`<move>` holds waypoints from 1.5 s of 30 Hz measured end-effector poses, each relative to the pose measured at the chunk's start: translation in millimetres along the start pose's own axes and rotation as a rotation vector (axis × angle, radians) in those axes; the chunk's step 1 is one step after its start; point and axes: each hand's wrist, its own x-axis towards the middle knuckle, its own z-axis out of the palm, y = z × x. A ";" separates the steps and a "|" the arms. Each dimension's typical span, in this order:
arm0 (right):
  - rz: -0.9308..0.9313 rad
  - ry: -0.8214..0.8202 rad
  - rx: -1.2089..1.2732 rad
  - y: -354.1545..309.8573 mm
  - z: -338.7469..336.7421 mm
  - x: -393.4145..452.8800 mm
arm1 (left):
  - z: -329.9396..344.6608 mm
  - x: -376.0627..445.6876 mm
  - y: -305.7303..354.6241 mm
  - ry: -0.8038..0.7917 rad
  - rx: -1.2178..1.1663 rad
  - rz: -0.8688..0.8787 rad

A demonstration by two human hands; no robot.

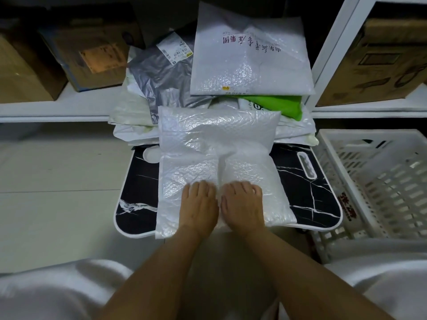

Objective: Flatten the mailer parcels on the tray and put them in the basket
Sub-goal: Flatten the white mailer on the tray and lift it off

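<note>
A white bubble mailer (pixel 208 146) lies on the black marbled tray (pixel 307 195) in the middle of the floor. My left hand (pixel 199 204) and my right hand (pixel 242 204) press side by side, palms down, on its near half. Their fingers are bent slightly over the plastic. Behind the tray is a heap of more parcels: a large white bubble mailer (pixel 249 63) with writing on top, a grey mailer (pixel 164 77) with a label, and a green mailer (pixel 282 106). The white plastic basket (pixel 379 181) stands right of the tray and holds nothing I can see.
White shelving (pixel 57 109) with cardboard boxes (pixel 92 51) runs along the back left. More shelving with a cardboard box (pixel 381 58) stands at the back right. Pale floor tiles (pixel 57 181) lie left of the tray. My knees in light cloth fill the bottom corners.
</note>
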 end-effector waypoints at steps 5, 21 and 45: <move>-0.004 -0.405 -0.019 24.0 14.0 12.4 | 20.5 17.4 -7.3 -0.211 -0.026 -0.004; 0.030 -0.150 -0.025 25.3 7.8 61.1 | 13.3 53.2 -11.9 -0.067 -0.042 -0.080; 0.026 -0.554 0.017 37.7 36.6 66.2 | 24.6 71.6 -44.6 -0.269 0.033 -0.039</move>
